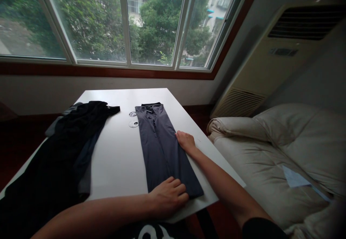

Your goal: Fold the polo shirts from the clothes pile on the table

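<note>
A dark grey garment (pixel 159 141), folded into a long narrow shape, lies on the white table (pixel 116 167) with its collar end toward the window. Across its near end rests my left hand (pixel 169 196), fingers curled together on the cloth. My right hand (pixel 186 141) is at the garment's right edge, about midway along, with its fingertips closed on the fabric. Both thumbs are largely hidden.
Black and dark clothes (pixel 62 149) are heaped along the table's left side. Two round, ring-like items (pixel 133 124) lie beside the collar. A cream sofa (pixel 251 163) and a tall air conditioner (pixel 251 62) stand at the right, below and beside the window.
</note>
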A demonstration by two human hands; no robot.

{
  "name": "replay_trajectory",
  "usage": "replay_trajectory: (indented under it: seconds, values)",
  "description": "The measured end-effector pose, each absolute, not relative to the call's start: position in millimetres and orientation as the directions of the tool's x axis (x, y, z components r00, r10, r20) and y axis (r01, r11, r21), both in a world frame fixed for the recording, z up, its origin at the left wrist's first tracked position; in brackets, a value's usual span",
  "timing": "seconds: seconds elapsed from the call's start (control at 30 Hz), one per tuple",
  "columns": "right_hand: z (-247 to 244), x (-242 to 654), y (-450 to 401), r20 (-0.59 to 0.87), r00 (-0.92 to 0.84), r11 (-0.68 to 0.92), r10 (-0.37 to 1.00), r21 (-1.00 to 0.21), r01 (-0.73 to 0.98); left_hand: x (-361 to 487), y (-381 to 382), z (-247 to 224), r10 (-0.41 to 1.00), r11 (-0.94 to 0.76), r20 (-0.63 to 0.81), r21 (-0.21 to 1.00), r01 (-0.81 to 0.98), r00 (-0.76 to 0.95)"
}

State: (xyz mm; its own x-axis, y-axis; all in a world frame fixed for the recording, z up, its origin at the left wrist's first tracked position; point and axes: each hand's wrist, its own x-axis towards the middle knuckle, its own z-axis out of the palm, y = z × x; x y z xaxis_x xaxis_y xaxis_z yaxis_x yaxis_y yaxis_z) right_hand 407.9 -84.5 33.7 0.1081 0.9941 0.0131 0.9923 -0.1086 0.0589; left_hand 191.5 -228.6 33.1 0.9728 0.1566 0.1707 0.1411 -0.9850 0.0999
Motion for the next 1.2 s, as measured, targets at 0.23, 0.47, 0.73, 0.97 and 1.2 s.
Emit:
replay_trajectory:
  seconds: [0.23, 0.47, 0.73, 0.97, 1.2]
  values:
    - [44.0, 407.4, -72.0, -0.012, 0.106, -0.106, 0.994, 0.010, 0.994, 189.4, -227.1, 42.5, 0.214, -0.965, 0.173, 0.191, 0.181, 0.961]
    - [32.6, 396.3, -55.8, 0.099, 0.128, -0.129, 0.987, 0.001, 0.992, 192.3, -224.4, 32.0, 0.207, -0.973, 0.150, 0.138, 0.187, 0.967]
    - [35.6, 393.1, -64.1, 0.234, 0.088, -0.041, 0.968, -0.197, 0.979, 186.6, -221.7, 41.8, 0.180, -0.969, 0.136, 0.195, 0.152, 0.974]
    - [8.7, 377.7, -124.6, 0.226, -0.234, 0.289, 0.946, -0.250, 0.924, 182.0, -221.9, 32.3, 0.030, -0.967, 0.190, 0.254, -0.020, 0.981]
    - [5.7, 414.9, -110.1, 0.149, -0.208, 0.234, 0.967, -0.187, 0.954, 179.0, -225.4, 39.4, 0.050, -0.958, 0.175, 0.288, -0.002, 0.983]
